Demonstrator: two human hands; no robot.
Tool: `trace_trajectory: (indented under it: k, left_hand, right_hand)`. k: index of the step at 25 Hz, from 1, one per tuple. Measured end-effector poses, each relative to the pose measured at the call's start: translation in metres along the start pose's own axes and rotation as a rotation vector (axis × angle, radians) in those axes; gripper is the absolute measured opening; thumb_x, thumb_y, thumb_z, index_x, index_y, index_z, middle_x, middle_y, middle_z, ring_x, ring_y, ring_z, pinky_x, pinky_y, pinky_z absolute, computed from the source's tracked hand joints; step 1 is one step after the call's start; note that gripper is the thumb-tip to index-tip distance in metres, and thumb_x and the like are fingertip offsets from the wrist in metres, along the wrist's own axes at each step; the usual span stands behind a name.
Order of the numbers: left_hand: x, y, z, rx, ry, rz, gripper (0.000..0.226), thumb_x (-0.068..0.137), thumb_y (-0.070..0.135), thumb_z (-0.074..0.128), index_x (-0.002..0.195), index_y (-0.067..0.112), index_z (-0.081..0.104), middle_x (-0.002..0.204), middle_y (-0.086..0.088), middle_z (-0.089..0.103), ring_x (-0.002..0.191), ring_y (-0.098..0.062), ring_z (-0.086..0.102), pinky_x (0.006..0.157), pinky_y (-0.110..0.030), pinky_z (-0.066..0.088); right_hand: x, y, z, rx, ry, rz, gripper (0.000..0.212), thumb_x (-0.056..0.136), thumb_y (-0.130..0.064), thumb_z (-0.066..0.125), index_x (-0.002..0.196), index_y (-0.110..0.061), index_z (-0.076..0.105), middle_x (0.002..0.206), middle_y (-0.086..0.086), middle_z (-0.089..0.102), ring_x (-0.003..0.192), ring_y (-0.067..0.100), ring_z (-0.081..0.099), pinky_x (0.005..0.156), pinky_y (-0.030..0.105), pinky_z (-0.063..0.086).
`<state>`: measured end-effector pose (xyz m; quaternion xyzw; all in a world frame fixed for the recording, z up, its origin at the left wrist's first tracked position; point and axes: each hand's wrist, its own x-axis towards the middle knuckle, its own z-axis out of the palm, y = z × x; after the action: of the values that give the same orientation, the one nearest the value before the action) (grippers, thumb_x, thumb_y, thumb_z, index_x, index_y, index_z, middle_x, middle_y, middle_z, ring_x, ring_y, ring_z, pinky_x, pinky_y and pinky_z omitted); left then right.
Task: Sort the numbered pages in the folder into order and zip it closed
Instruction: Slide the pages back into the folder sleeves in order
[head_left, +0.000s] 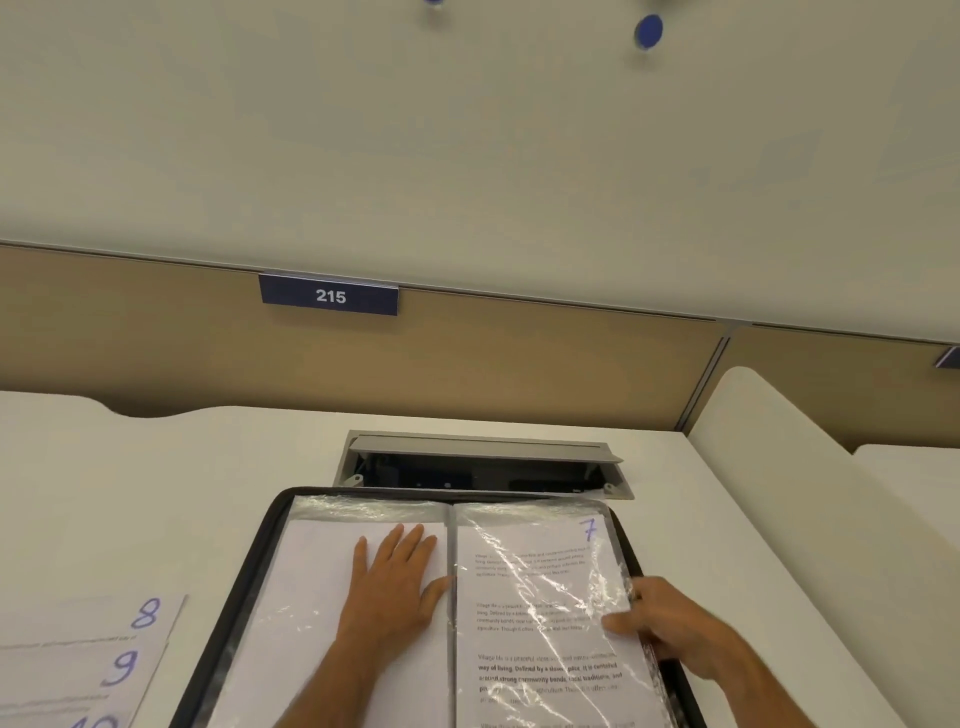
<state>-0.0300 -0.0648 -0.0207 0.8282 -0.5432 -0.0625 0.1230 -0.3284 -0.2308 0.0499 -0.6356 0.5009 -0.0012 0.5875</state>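
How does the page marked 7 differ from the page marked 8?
The page marked 7 lies in the open folder under a crinkled plastic sleeve; the page marked 8 lies bare on the desk, left of the folder. The right hand pinches 7's sleeve; nothing touches 8. Both carry a handwritten blue number and printed text.

An office: numbered desk sign (329, 295), partition (519, 353), desk cable hatch (483, 462)
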Motion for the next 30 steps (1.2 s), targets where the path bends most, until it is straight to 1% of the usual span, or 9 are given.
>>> trace_trajectory:
  k: [3, 6, 13, 15, 20, 23, 26, 28, 30]
  left_hand:
    - [-0.008, 0.013, -0.017, -0.067, -0.064, -0.047, 0.070, 0.095, 0.069, 0.020, 0.155, 0.034, 0.027, 0.165, 0.010, 0.020, 0.154, -0.015, 0.010, 0.123, -0.048, 0.002]
    - [-0.018, 0.036, -0.037, -0.262, -0.055, -0.113, 0.066, 0.096, 0.065, 0.043, 0.153, 0.037, 0.028, 0.162, 0.013, 0.026, 0.149, -0.013, 0.024, 0.122, -0.038, 0.019]
    - [-0.035, 0.089, -0.087, -0.809, -0.038, -0.136, 0.061, 0.088, 0.065, 0.059, 0.139, 0.035, 0.045, 0.145, 0.010, 0.051, 0.117, -0.015, 0.060, 0.094, -0.032, 0.054]
    - [-0.040, 0.099, -0.104, -0.944, -0.062, -0.181, 0.063, 0.086, 0.067, 0.060, 0.138, 0.034, 0.045, 0.140, 0.010, 0.050, 0.108, -0.014, 0.061, 0.083, -0.030, 0.057]
    - [-0.057, 0.100, -0.142, -1.246, -0.182, -0.269, 0.054, 0.092, 0.065, 0.052, 0.129, 0.026, 0.055, 0.121, 0.002, 0.064, 0.102, -0.018, 0.067, 0.076, -0.035, 0.063]
    - [-0.065, 0.085, -0.160, -1.301, -0.116, -0.347, 0.037, 0.094, 0.064, 0.051, 0.106, 0.031, 0.061, 0.102, 0.003, 0.068, 0.091, -0.014, 0.067, 0.069, -0.031, 0.057]
    - [-0.066, 0.057, -0.162, -1.257, -0.023, -0.414, 0.023, 0.095, 0.046, 0.063, 0.109, 0.028, 0.060, 0.102, 0.002, 0.065, 0.090, -0.019, 0.065, 0.071, -0.032, 0.059]
    - [-0.067, 0.035, -0.163, -1.201, -0.002, -0.437, 0.021, 0.095, 0.024, 0.066, 0.114, 0.020, 0.059, 0.102, -0.001, 0.064, 0.088, -0.021, 0.066, 0.067, -0.031, 0.060]
    - [-0.066, 0.009, -0.166, -1.119, -0.007, -0.456, 0.018, 0.093, 0.009, 0.063, 0.110, 0.013, 0.063, 0.102, -0.006, 0.066, 0.087, -0.024, 0.067, 0.063, -0.030, 0.060]
  right_hand:
    - [-0.020, 0.001, 0.004, 0.034, 0.005, -0.029, 0.025, 0.084, 0.005, 0.071, 0.108, 0.006, 0.067, 0.092, 0.013, 0.077, 0.082, 0.027, 0.075, 0.071, 0.036, 0.058]
    - [-0.034, -0.013, 0.005, 0.164, 0.037, -0.089, 0.027, 0.082, 0.008, 0.069, 0.108, 0.012, 0.067, 0.105, 0.021, 0.074, 0.095, 0.040, 0.073, 0.088, 0.050, 0.058]
    - [-0.071, -0.077, 0.041, 0.192, 0.107, -0.264, 0.019, 0.088, 0.006, 0.063, 0.106, 0.006, 0.068, 0.105, 0.016, 0.076, 0.093, 0.038, 0.074, 0.086, 0.052, 0.059]
    - [-0.073, -0.095, 0.057, 0.164, 0.129, -0.298, 0.020, 0.087, 0.001, 0.066, 0.107, 0.003, 0.070, 0.104, 0.014, 0.076, 0.091, 0.036, 0.075, 0.087, 0.053, 0.059]
    - [-0.078, -0.131, 0.114, 0.049, 0.152, -0.416, 0.012, 0.089, -0.007, 0.065, 0.096, -0.006, 0.075, 0.092, 0.013, 0.074, 0.083, 0.027, 0.074, 0.080, 0.042, 0.062]
    - [-0.082, -0.143, 0.145, 0.113, 0.015, -0.421, 0.023, 0.086, -0.017, 0.059, 0.098, -0.005, 0.075, 0.083, 0.014, 0.071, 0.071, 0.025, 0.066, 0.068, 0.034, 0.056]
    - [-0.080, -0.146, 0.166, 0.174, -0.059, -0.351, 0.050, 0.075, -0.043, 0.058, 0.108, -0.009, 0.072, 0.085, 0.011, 0.072, 0.073, 0.021, 0.063, 0.070, 0.030, 0.057]
    - [-0.072, -0.142, 0.177, 0.180, -0.072, -0.361, 0.049, 0.074, -0.044, 0.059, 0.111, -0.014, 0.072, 0.084, 0.011, 0.070, 0.071, 0.019, 0.060, 0.066, 0.029, 0.055]
    - [-0.061, -0.133, 0.190, 0.153, 0.017, -0.401, 0.038, 0.081, -0.043, 0.060, 0.109, -0.019, 0.071, 0.086, 0.010, 0.068, 0.070, 0.016, 0.059, 0.063, 0.029, 0.054]
